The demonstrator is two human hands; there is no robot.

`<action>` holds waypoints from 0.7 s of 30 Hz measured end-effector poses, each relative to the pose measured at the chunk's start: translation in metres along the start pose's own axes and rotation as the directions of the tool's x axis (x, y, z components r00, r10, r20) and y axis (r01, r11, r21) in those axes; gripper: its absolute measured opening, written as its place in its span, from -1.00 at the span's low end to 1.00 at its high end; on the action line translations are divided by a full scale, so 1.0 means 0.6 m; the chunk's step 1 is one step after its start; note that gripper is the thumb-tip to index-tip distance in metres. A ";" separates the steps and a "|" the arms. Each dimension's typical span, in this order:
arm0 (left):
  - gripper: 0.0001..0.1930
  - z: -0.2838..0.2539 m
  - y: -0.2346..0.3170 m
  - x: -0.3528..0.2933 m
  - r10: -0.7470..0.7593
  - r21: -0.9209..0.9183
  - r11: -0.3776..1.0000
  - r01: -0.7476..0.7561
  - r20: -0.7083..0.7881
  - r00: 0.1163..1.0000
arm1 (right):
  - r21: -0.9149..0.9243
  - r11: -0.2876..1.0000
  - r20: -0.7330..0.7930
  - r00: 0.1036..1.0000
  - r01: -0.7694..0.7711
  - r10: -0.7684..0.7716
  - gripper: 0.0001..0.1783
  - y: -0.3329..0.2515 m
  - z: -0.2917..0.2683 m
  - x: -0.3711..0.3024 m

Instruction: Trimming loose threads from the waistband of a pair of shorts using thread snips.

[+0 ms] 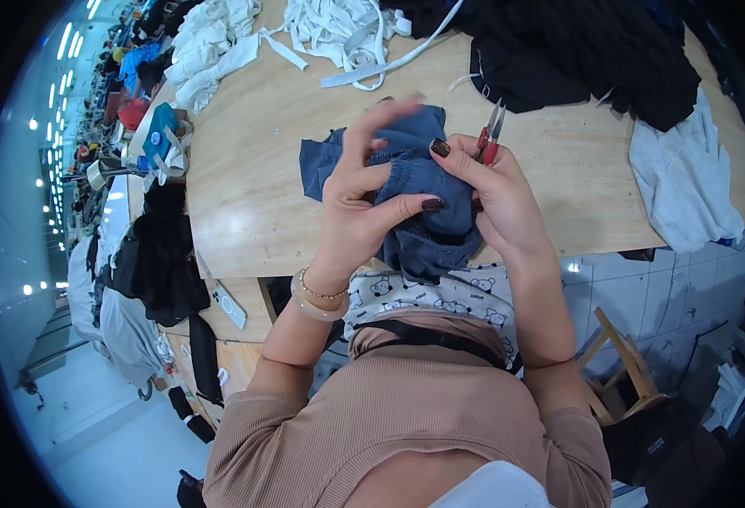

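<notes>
A pale wooden table (250, 169) fills the upper middle of the view, curving with the wide lens. Below it, seen from above, is the person's own torso in a ribbed brown top (423, 406), facing the table edge. A large heap of black cloth (593, 51) covers the far right of the table, and a length of light grey cloth (686, 182) hangs over the right-hand edge, just beside that heap. Along the far edge, left of the black heap, lie crumpled white cloth (212, 42) and tangled white strips (339, 34). In the centre, near the table's front edge, is a bunched dark blue garment (450, 222) with a gathered, elastic-looking band, held up between both hands. The left hand (354, 193) grips it, thumb on the front and part of the fingers behind the folds, while one finger is raised and blurred. The right hand (508, 195) is closed, its thumb pressing the garment and its curled fingers also holding small red-handled scissors (490, 151), points directed away from the body. A pale phone-like object (229, 305) lies at lower left. A cream bangle (320, 311) and a thin beaded bracelet (326, 295) circle the left wrist.
</notes>
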State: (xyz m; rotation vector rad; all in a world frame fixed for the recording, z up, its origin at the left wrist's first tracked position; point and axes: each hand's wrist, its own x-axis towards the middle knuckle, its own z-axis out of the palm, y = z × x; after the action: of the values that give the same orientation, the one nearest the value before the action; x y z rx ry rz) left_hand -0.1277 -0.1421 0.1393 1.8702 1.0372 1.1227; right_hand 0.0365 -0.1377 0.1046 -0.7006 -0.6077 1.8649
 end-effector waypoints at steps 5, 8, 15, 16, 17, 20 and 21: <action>-0.81 -0.009 -0.022 -0.026 0.018 0.026 1.000 -0.016 -0.088 0.996 | -0.289 0.956 -0.065 0.997 -0.046 0.029 -0.85 0.000 -0.014 -0.010; -0.83 -0.016 -0.027 -0.044 -0.046 -0.087 0.996 0.035 -0.129 0.991 | -0.561 0.825 -0.147 0.972 0.072 -0.185 -0.83 -0.008 0.002 -0.027; -0.86 -0.041 -0.038 -0.085 -0.126 -0.272 0.960 0.067 -0.204 0.971 | -0.757 0.631 -0.070 0.940 0.169 -0.335 -0.87 0.012 0.059 -0.083; -0.86 -0.044 -0.037 -0.090 -0.145 -0.279 0.957 0.080 -0.221 0.964 | -0.844 0.492 -0.001 0.918 0.212 -0.397 -0.87 0.016 0.068 -0.088; -0.86 -0.047 -0.036 -0.094 -0.145 -0.282 0.956 0.078 -0.225 0.964 | -0.848 0.482 0.002 0.911 0.221 -0.413 -0.86 0.019 0.076 -0.091; -0.86 -0.054 -0.033 -0.103 -0.157 -0.283 0.955 0.087 -0.232 0.960 | -0.861 0.462 -0.014 0.898 0.212 -0.439 -0.87 0.032 0.096 -0.099; -0.86 -0.057 -0.032 -0.106 -0.151 -0.278 0.957 0.085 -0.226 0.962 | -0.864 0.458 -0.013 0.898 0.211 -0.439 -0.87 0.037 0.101 -0.099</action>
State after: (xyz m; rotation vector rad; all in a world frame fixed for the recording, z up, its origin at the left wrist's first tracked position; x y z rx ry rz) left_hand -0.1834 -0.1850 0.1133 1.4643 1.0594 1.3731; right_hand -0.0013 -0.2067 0.1437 -1.3083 -1.4324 0.9835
